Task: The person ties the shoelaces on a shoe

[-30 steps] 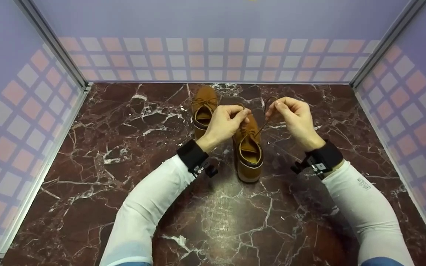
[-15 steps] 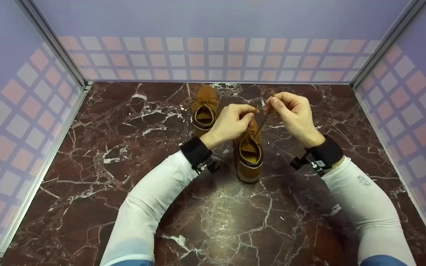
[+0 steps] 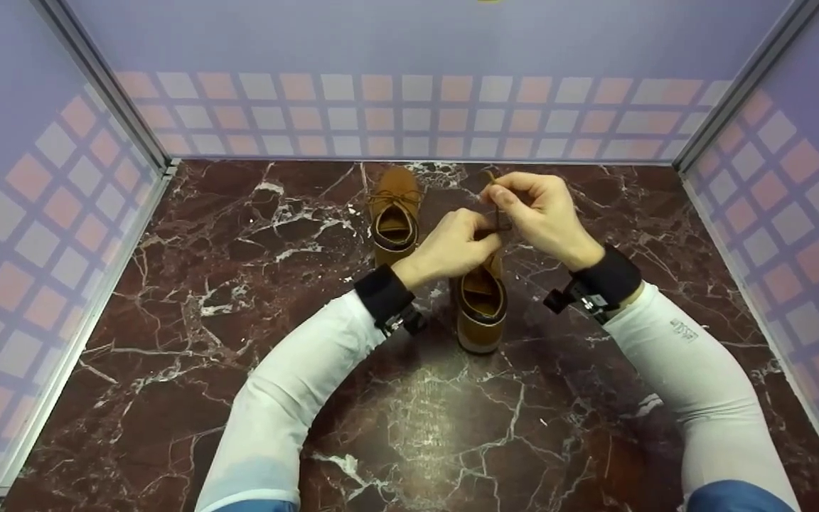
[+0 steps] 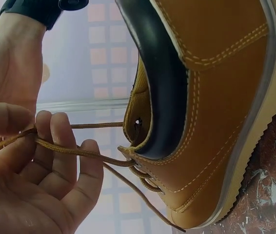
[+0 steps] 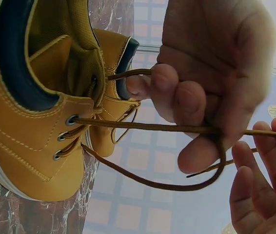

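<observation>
A tan lace-up shoe [image 3: 480, 336] with a dark collar stands in front of me, partly hidden by my hands in the head view. Over its laced front, my left hand [image 3: 456, 245] pinches a brown shoelace [image 4: 87, 153] between thumb and fingers. Slightly farther back and to the right, my right hand [image 3: 541, 213] pinches a length of lace, with a short end sticking up past the fingertips. In the right wrist view, a strand [image 5: 143, 126] runs from an eyelet to my left hand [image 5: 226, 53], and another hangs in a loop below. My right hand [image 5: 265, 183] holds lace beyond.
The other tan shoe [image 3: 397, 186], its lace tied in a bow, stands just left and slightly behind. Both are on a dark red marble-patterned surface [image 3: 239, 341]. Lilac walls [image 3: 409, 43] with pink and white squares enclose the back and sides.
My right hand has moved left, and my left hand has moved right, so they are now close together above the shoe. Lace stays pinched in both.
</observation>
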Available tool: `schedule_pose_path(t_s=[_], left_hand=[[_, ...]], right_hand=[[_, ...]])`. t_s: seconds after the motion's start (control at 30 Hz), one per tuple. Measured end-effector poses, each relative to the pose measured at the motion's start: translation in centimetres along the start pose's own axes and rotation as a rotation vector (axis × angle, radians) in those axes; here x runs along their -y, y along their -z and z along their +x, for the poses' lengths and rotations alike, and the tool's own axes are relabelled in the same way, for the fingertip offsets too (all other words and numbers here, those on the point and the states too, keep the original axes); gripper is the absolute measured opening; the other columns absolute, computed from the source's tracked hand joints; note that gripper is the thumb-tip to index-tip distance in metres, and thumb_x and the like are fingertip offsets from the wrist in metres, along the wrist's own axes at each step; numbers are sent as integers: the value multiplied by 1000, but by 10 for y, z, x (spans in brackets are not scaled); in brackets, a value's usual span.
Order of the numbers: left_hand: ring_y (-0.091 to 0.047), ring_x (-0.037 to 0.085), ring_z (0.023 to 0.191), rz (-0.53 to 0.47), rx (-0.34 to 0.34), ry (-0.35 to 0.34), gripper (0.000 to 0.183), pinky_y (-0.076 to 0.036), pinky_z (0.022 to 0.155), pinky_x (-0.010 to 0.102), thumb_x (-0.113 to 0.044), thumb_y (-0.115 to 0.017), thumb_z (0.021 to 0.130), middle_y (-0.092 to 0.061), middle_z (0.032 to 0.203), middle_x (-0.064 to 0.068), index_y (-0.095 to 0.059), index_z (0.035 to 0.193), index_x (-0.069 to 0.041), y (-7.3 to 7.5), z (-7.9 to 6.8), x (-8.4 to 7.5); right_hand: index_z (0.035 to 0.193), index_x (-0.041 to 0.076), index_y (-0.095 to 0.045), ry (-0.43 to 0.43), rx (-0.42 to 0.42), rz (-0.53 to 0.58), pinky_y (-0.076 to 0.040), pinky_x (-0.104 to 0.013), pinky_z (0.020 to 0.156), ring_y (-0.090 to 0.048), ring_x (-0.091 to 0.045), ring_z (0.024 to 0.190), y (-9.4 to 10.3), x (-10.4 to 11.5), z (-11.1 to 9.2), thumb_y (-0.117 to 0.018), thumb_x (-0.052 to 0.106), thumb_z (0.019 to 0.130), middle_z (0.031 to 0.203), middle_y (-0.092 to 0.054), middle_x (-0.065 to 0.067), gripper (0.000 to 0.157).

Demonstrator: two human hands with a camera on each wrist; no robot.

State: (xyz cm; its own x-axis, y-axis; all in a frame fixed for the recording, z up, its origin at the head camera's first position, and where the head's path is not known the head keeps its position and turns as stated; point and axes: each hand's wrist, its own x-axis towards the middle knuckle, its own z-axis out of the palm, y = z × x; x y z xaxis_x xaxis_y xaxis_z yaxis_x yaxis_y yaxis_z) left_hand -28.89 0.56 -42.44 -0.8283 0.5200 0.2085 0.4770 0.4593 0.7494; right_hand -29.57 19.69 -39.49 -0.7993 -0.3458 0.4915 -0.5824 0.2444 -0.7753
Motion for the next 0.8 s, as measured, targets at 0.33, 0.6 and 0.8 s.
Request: schedule_pose_path(t_s=[0.33,0.6,0.8], left_hand=[[-57,5,64,-134,0,44,29,-42,60,19,-23,-63,115,-68,74,-2,-83,102,-6,-5,-3,6],[-59,4,61,-234,-10,78,28,-43,54,19,-20,-61,117,-75,81,12,-83,107,-6,-4,-5,11],[-63,7,65,-256,-28,84,30,-46,56,18,-20,-61,117,-68,74,-3,-83,112,-1,-2,-3,13]], right_hand=[[117,-3,-84,-231,219,28,-54,-16,64,-66,-1,71,18,-26,-5,-62,17,115,96,-83,10,30],[131,-3,-80,-242,340,-21,-64,-17,91,-78,0,101,36,-59,-20,-68,9,109,124,-85,-16,28],[127,-2,-81,-174,396,-127,-59,-12,71,-74,-1,82,28,-72,-23,-79,-3,98,116,-84,-25,29]])
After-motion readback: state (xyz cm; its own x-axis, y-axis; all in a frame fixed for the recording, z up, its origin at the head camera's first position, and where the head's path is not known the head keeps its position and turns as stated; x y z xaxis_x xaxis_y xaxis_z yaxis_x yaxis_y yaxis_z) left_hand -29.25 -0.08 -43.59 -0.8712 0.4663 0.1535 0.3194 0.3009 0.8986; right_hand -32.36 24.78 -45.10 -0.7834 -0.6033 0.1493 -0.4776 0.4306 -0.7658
